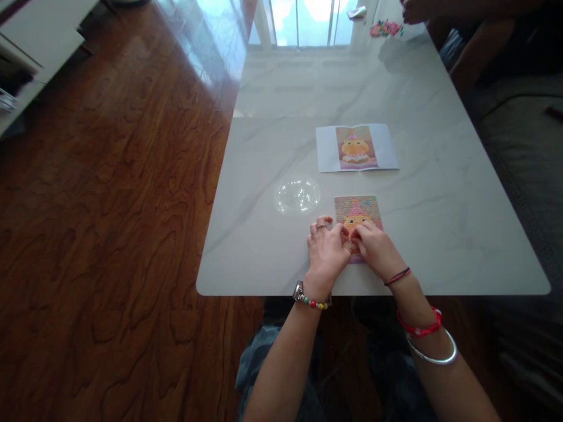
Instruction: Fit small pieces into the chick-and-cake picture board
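Currently left hand (pixel 324 253) and right hand (pixel 376 249) meet fingertip-to-fingertip on picture board (pixel 357 206); can't tell the grip. Reference sheet (pixel 356 147) lies just beyond.

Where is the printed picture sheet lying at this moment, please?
In the head view, the printed sheet lies flat mid-table, just beyond the colourful panel under the left hand and right hand, right of the clear dish.

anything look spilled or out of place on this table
Nothing stands out. The picture board lies flat under the left hand and right hand, the printed sheet lies flat beyond it, a clear dish sits to its left, and the colourful bits at the far corner form one small heap.
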The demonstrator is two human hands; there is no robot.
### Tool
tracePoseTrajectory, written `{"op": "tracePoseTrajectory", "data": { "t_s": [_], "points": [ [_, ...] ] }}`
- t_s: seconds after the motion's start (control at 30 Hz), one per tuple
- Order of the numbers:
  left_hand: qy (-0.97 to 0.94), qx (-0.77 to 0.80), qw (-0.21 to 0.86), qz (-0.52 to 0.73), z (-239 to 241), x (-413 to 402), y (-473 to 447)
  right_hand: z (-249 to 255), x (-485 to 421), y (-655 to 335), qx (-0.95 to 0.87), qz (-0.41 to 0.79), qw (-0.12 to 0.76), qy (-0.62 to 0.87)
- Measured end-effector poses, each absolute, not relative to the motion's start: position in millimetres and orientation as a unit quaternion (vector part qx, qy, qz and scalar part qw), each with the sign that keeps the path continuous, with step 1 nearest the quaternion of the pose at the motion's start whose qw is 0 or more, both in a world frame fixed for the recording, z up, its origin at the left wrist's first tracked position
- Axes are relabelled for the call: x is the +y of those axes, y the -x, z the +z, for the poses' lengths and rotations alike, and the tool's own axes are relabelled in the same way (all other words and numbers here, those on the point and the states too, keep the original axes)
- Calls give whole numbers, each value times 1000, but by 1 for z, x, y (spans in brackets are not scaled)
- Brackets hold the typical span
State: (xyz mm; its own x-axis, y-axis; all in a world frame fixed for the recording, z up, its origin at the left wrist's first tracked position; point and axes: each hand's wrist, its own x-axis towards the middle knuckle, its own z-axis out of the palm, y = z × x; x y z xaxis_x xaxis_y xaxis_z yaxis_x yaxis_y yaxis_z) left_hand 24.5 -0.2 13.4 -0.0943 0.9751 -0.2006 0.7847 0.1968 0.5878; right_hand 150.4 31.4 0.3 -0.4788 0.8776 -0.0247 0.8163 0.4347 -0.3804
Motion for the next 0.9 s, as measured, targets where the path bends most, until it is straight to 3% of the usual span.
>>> {"op": "tracePoseTrajectory", "data": {
  "t_s": [0.4, 0.57, 0.7, 0.9],
  "points": [
    [-573, 722, 317, 222, 19, -6, -28, 2, 17, -154, -823, 178, 163, 515],
    [-422, 691, 469, 351, 20, -3, -33, 0, 19, -158, -823, 186, 177, 506],
    [-273, 649, 572, 421, 20, 2, -28, -3, 7, -161, -863, 139, 147, 463],
    [-234, 636, 597, 430, 26, 4, -25, 0, -12, -157, -879, 46, 62, 471]
  ]
}}
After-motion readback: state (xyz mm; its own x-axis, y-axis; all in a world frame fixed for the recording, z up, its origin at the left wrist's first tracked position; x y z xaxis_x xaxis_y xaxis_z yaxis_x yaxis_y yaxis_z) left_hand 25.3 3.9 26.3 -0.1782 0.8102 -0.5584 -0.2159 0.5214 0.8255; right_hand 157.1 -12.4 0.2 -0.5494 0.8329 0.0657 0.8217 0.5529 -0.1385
